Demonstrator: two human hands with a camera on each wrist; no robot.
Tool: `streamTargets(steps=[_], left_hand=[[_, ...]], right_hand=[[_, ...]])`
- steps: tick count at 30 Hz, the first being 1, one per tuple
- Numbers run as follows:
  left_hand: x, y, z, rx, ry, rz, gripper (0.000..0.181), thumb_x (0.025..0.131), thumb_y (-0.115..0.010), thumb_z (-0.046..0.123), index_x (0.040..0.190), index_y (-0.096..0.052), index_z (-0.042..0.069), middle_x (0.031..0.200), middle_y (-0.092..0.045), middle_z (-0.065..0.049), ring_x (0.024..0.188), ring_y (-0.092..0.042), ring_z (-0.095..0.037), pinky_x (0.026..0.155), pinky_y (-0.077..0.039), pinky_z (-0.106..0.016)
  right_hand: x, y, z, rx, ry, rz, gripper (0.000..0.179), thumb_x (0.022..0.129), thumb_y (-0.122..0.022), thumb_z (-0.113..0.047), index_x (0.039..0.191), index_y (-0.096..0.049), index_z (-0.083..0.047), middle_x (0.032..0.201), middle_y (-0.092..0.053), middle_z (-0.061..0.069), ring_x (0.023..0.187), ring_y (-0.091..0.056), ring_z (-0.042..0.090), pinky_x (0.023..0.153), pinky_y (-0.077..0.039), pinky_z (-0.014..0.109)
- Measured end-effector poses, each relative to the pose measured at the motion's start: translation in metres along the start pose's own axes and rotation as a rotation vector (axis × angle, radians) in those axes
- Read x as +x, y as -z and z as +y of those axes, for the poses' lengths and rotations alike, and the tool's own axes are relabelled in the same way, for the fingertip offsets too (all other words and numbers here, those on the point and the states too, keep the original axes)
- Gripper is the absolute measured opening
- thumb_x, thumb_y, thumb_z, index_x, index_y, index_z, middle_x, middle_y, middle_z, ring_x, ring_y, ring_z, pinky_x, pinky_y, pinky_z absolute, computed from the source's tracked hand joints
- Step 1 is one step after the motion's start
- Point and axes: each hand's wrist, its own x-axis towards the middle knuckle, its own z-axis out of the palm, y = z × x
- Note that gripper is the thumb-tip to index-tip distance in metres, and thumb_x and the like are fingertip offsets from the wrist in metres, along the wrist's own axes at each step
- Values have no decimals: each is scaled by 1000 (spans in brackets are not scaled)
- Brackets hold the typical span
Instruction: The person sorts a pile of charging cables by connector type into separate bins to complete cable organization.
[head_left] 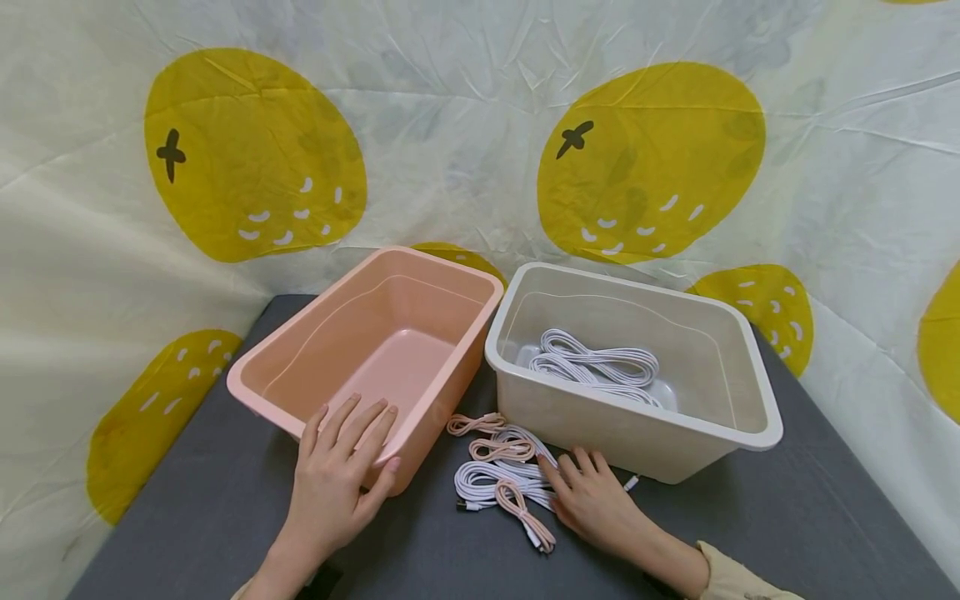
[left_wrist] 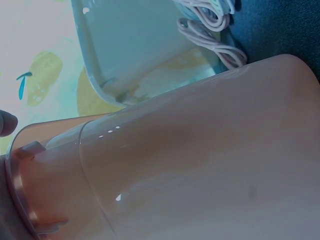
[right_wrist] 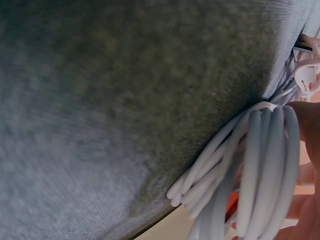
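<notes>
My left hand [head_left: 339, 467] rests over the near rim of a pink plastic bin [head_left: 291, 369], its straight fingers spread inside. The wall of that bin [left_wrist: 200, 160] fills most of the left wrist view. In front of a beige bin [head_left: 592, 425], my right hand [head_left: 600, 504] grips a coiled white cable [right_wrist: 270, 170]; its fingers are partly hidden behind the loops. A white plug [head_left: 632, 482] pokes out past that hand. To its left lie more coiled white cable [head_left: 480, 479] and several pink cables [head_left: 501, 451].
Coiled white cables [head_left: 592, 367] lie inside the beige bin. Both bins stand close together on a dark grey cloth-covered table [head_left: 187, 500]. A white curtain [head_left: 450, 150] with yellow fruit prints hangs behind them.
</notes>
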Motion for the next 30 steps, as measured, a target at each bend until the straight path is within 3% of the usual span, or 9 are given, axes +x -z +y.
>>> streamTargets(steps=[7,15,25,30], left_hand=[[-1,0,-1,1,3,-10,51,93,-30,45,113,-62,10,113,-61,-9,113,-48,-34,100,-23,-51],[-1,0,-1,1,3,-10,51,93,-30,44,114,-61,10,114,-61,-9,114,-47,-34,101,-22,-51],[0,1,0,-2,-4,-3,51,93,-31,44,113,-61,9,114,-61,-9,114,-47,-33,97,-25,-53],[-1,0,0,0,-3,-4,51,93,-31,44,113,-62,9,113,-61,-10,114,-47,-33,98,-24,-52]], right_hand=[[2,3,2,45,-9,-31,51,72,-69,-33,116,-56,-11,88,-52,5,83,-47,24,70,-40,38],[3,9,6,13,-10,-66,51,70,-69,-29,116,-55,-11,91,-53,7,86,-47,26,71,-41,40],[2,21,12,31,-37,66,47,64,-69,-21,108,-57,-11,83,-51,5,81,-47,25,69,-40,39],[1,29,14,5,-40,77,47,61,-70,-23,104,-57,-11,82,-51,5,81,-48,26,67,-40,39]])
